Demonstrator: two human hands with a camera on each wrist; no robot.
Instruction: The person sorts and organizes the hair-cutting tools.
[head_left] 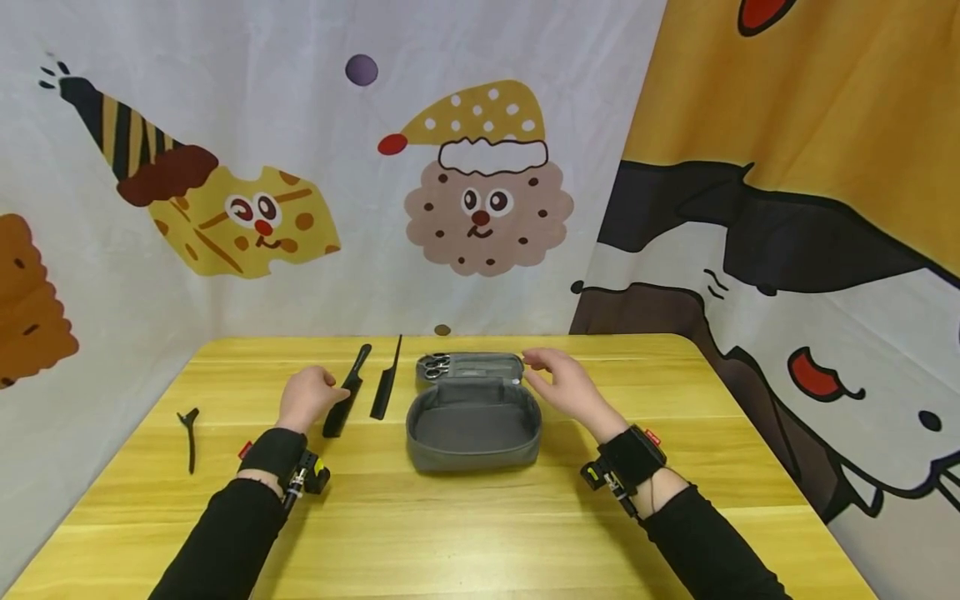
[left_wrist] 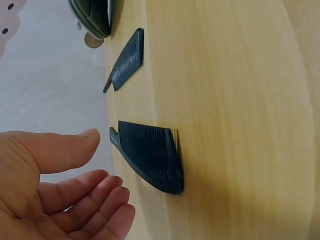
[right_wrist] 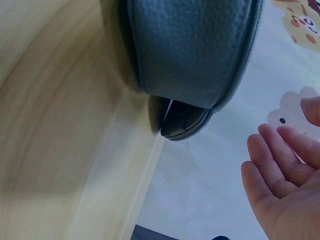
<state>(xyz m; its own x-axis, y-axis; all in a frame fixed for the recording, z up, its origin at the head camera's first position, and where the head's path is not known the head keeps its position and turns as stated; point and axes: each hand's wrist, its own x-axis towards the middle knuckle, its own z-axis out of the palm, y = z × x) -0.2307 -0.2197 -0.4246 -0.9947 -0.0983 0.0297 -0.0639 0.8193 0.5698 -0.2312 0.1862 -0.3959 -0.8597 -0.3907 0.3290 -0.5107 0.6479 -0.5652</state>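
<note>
A wide black comb with a handle (head_left: 341, 415) lies on the table. My left hand (head_left: 309, 397) hovers beside it; in the left wrist view the thumb and loosely bent fingers are apart and hold nothing, short of the comb (left_wrist: 150, 152). In the middle stands a grey zip case (head_left: 472, 458), unzipped, its main compartment bare. Its lid (head_left: 487, 364) is folded back behind it, with scissors (head_left: 435, 365) at the lid's left side. My right hand (head_left: 567, 387), fingers loosely bent and holding nothing, is by the lid's right end.
A slim black pointed-tail comb (head_left: 386, 390) lies between the wide comb and the case. Far to the left is a black hair clip (head_left: 191, 442). A cartoon-printed curtain (head_left: 360, 217) hangs behind the wooden table (head_left: 465, 533).
</note>
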